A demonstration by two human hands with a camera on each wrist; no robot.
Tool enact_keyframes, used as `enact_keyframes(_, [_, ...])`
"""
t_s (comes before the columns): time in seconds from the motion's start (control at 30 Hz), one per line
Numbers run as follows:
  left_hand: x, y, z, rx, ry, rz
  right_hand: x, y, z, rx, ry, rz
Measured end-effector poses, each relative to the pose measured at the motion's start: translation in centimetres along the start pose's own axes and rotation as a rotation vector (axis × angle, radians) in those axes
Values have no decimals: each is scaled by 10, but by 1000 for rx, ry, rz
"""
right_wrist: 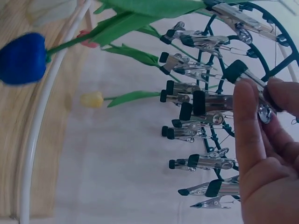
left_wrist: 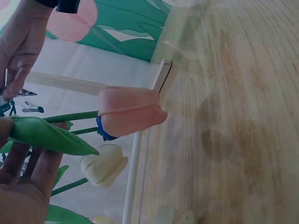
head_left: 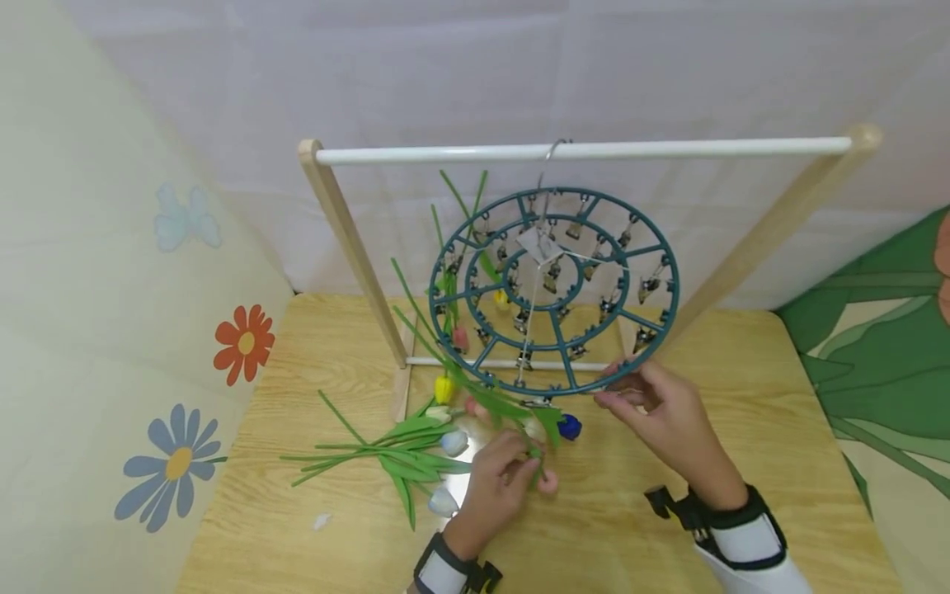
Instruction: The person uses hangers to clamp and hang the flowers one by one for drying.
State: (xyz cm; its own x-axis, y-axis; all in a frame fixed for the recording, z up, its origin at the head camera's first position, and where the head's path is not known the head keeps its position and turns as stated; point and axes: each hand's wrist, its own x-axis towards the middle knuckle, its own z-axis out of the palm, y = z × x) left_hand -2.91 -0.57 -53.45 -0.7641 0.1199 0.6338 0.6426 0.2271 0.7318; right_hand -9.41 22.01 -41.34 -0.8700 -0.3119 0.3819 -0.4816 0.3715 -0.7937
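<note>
My left hand (head_left: 499, 478) pinches the green stem and leaf of a pink tulip (left_wrist: 131, 111), its bloom pointing down toward the table. My right hand (head_left: 671, 417) is at the near right rim of a round dark green clip hanger (head_left: 564, 351). In the right wrist view its thumb and fingers pinch a metal clip (right_wrist: 236, 71) with black tips. Several other clips dangle from the rings. A blue tulip (right_wrist: 23, 58) and a yellow tulip (right_wrist: 92, 99) hang bloom-down from the hanger. Behind the pink tulip shows a white tulip (left_wrist: 103, 165).
The hanger hooks over the white bar (head_left: 668, 148) of a wooden-legged rack (head_left: 345, 239). Left of my left hand, several tulips lie on the wooden table (head_left: 275, 462), among them a pale blue tulip (head_left: 454, 443). A small white scrap (head_left: 322, 521) lies nearer.
</note>
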Motion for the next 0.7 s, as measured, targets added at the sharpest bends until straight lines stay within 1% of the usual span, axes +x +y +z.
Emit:
enact_keyframes(0.1, [3,1,0,7,-1,3,-1,-2,3,40,-3,16])
enact_keyframes(0.23, [6,1,1,-1,0,-3,-3,-2,8,-6,11,8])
enact_keyframes(0.33, [6,1,2,-20,-3,-21,-6,-2,13,-30,22,-6])
enact_keyframes(0.53, [8,1,3,-47,11,-47,-8,-5,25,44,25,-58])
enact_keyframes(0.7, [12,2,8,-85,17,-78,-11,-6,34,83,42,-81])
